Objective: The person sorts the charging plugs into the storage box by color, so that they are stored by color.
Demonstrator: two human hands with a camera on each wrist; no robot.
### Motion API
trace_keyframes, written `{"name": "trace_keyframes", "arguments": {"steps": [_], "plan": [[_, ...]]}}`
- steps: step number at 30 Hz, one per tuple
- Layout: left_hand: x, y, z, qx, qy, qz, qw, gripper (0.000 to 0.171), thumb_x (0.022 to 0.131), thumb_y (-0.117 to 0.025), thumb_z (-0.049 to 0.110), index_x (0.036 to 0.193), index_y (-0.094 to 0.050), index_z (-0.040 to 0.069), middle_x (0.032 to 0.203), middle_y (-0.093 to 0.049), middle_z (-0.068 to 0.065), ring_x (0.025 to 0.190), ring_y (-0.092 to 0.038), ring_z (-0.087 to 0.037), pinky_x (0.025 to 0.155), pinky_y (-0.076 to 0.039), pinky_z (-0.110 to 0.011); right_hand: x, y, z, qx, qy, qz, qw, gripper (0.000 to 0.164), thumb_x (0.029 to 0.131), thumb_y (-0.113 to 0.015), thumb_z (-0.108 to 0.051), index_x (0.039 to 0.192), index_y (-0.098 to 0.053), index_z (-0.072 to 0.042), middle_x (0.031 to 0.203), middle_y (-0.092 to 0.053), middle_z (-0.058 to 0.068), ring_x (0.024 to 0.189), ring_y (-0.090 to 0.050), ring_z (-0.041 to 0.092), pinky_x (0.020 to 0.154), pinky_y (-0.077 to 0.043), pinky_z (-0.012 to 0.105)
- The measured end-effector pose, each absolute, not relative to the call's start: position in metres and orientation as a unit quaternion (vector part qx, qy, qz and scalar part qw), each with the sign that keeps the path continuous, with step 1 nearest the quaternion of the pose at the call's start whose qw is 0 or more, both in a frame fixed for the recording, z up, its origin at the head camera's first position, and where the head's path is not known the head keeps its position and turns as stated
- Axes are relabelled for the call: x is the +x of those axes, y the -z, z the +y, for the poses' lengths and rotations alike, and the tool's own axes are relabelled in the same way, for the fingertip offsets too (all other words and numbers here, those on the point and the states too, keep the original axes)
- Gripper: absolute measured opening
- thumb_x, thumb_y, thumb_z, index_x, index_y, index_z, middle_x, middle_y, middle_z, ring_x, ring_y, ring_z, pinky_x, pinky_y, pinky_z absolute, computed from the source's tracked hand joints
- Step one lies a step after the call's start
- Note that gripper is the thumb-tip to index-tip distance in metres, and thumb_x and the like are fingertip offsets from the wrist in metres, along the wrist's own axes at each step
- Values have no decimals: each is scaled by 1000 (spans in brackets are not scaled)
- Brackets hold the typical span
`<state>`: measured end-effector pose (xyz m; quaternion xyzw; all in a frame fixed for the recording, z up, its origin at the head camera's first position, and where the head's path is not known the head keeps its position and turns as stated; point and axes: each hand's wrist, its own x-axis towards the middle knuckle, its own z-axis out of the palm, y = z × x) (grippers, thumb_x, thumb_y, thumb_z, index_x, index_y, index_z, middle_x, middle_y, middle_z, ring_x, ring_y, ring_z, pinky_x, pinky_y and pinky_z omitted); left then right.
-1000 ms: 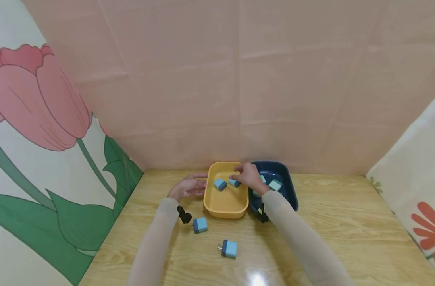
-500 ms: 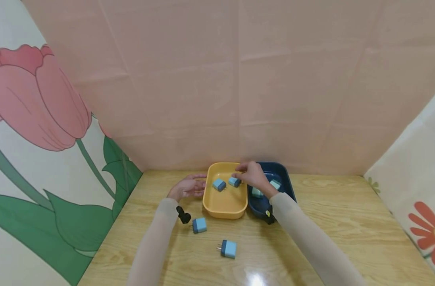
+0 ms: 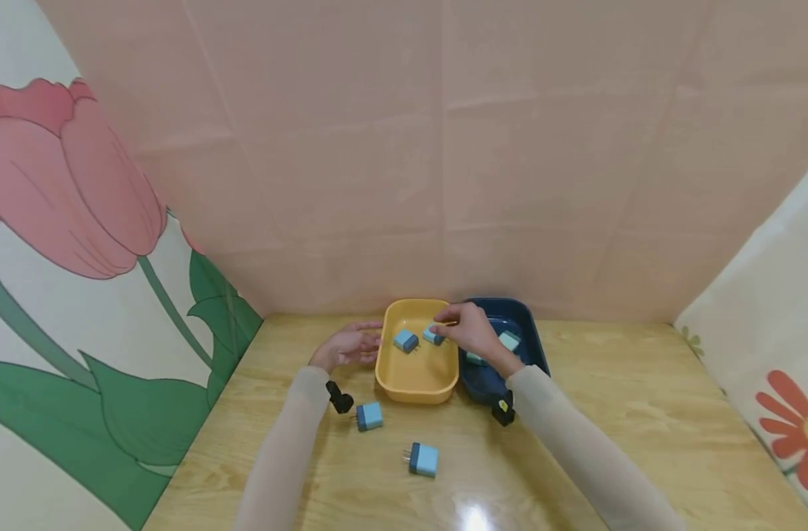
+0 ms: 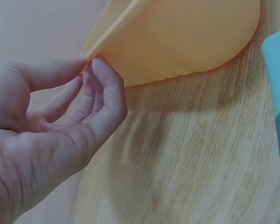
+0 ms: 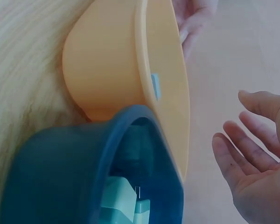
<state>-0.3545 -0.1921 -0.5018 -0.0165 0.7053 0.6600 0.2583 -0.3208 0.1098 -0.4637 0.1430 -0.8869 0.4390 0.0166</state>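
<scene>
From my remote seat, I see a left hand (image 3: 351, 345) pinching the rim of a yellow tray (image 3: 417, 385), one blue charger (image 3: 369, 417) on the wooden table near its wrist, another (image 3: 424, 460) farther forward. Two blue chargers (image 3: 406, 341) lie inside the tray, between the hands. The right hand (image 3: 473, 330), fingers loosely parted and empty, hovers over the tray's right side, beside a navy tray (image 3: 483, 385) holding pale green chargers (image 3: 509, 341).
</scene>
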Motion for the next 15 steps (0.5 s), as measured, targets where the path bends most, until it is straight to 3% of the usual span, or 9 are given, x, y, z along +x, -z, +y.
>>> {"name": "trace_keyframes", "arguments": {"steps": [8,15], "plan": [[-354,497,-194,-16,-654,709,263,55,104,-57,0,157,-47,11,151,-57,-25,120,-65,-26,84,-60,-31,-306,461,107,136,-449,-883,-7,23,96,-78,-23,115,-80,-10,113,-79,7,105,-73,23,90,-64,41],[-355,499,-192,-20,-658,706,259,54,104,-56,-1,156,-48,12,150,-59,-23,124,-65,-29,84,-60,-31,-298,465,110,154,-453,-878,6,14,96,-79,-22,108,-81,-14,109,-80,5,101,-73,20,90,-63,40]]}}
